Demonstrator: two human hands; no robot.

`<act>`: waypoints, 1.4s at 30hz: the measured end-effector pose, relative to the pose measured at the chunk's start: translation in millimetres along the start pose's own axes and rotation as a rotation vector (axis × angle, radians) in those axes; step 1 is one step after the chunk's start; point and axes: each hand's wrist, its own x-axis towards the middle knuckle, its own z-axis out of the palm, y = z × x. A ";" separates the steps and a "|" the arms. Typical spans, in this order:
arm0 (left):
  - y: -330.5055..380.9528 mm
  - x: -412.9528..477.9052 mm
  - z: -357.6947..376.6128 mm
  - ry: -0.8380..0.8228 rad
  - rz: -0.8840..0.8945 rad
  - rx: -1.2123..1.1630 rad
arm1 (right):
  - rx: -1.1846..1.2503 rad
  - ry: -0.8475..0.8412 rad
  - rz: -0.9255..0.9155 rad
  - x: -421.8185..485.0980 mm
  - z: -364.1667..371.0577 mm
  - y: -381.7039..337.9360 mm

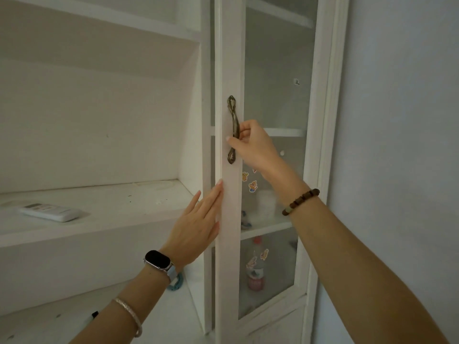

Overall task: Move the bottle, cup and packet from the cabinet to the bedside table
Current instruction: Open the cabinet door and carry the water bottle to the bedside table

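A white cabinet door (228,58) with frosted glass panes stands in front of me. My right hand (250,145) grips its dark metal handle (233,115). My left hand (198,224) lies flat, fingers apart, against the door's left edge. Behind the glass, a bottle (255,266) with a red cap and red label stands on the lower shelf. On the shelf above it a pale cup-like shape (267,203) shows dimly. A small blue and white thing (246,220) lies beside it; whether it is the packet I cannot tell.
An open white shelf (99,219) to the left holds a white remote control (51,211). Cartoon stickers (252,186) dot the glass. A blue ring-shaped object (176,281) lies on the lower surface. A plain wall (397,120) closes off the right side.
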 end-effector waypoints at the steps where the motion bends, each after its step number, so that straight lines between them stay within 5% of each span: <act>1: 3.9 -1.6 -2.5 0.010 0.030 -0.010 | 0.007 0.020 -0.002 -6.6 -6.8 -0.9; 33: 256.3 72.1 -44.8 0.288 0.442 -0.466 | -0.253 0.541 0.013 -150.9 -255.7 23.8; 42: 327.6 117.2 -14.5 0.273 0.471 -0.459 | -0.393 0.542 0.020 -146.4 -315.5 58.3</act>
